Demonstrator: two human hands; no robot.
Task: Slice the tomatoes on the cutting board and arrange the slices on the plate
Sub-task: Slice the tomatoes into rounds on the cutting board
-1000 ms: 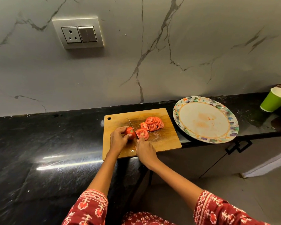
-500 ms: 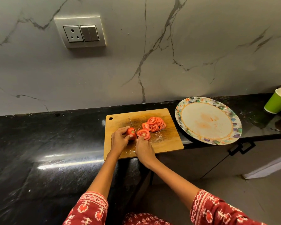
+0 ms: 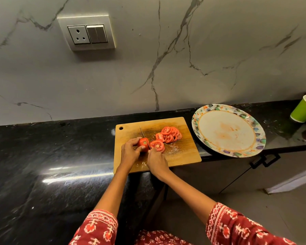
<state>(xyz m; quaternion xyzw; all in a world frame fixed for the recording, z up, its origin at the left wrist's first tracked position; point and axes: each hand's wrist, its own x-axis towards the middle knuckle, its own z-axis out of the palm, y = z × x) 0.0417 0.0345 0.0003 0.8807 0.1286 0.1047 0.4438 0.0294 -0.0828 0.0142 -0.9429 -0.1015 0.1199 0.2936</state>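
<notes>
While two red-patterned sleeves reach in from the near edge, the left hand curls its grip around a tomato end piece on the wooden cutting board, and the right hand clasps a knife whose blade cuts beside it. Fresh slices lie touching the blade; a pile of slices sits farther back. Right of the board, on the black desk, rests a patterned plate, with a green cup beyond

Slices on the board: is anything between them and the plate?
Nothing visible. The slices lie on the board's right half, and the plate sits just right of it with only bare counter between. The green cup stands beyond the plate, out of the path.
</notes>
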